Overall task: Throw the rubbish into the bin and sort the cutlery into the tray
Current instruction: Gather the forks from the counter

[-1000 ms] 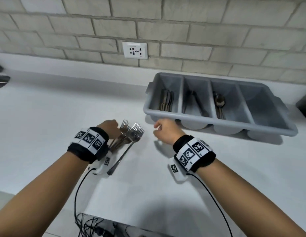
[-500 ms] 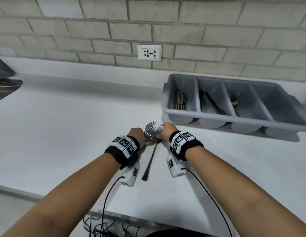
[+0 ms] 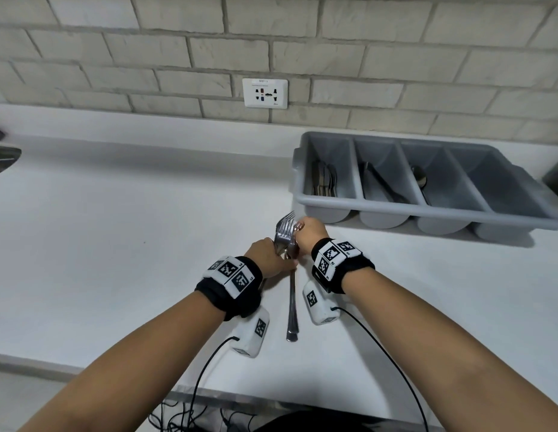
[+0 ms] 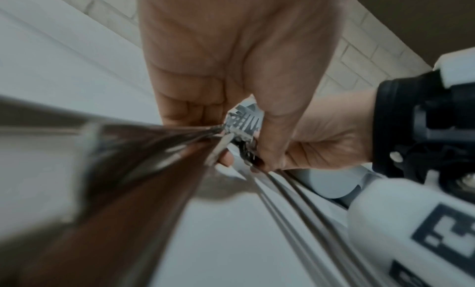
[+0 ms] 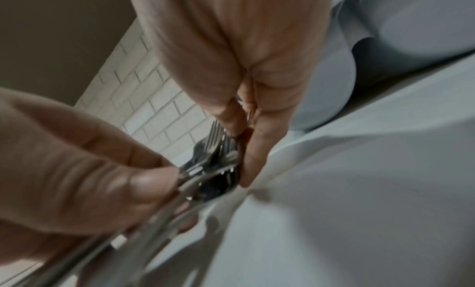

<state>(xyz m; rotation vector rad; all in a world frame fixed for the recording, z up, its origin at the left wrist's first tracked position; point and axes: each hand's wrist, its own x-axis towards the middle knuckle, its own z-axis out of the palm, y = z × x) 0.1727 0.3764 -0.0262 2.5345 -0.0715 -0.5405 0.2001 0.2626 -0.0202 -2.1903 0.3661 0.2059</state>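
Observation:
A bundle of metal forks (image 3: 284,232) lies on the white counter (image 3: 115,244) with tines pointing away and one handle reaching back towards me. My left hand (image 3: 265,256) grips the necks from the left, and my right hand (image 3: 310,231) closes on the fork heads from the right. In the left wrist view my left hand (image 4: 213,116) holds the forks (image 4: 244,123). The right wrist view shows my right hand (image 5: 246,133) pinching the tines (image 5: 218,141). The grey four-compartment tray (image 3: 396,211) stands to the right and behind.
The three left compartments of the tray hold cutlery; a spoon (image 3: 422,179) lies in the third, and the rightmost looks bare. A wall socket (image 3: 265,93) sits on the brick wall. Dark objects touch the left edge (image 3: 3,155) and the right edge (image 3: 557,179). Cables (image 3: 190,413) hang below the counter's front edge.
My right hand moved left and closed on the fork heads beside my left hand. The bundle was drawn together and turned so the handles point towards me.

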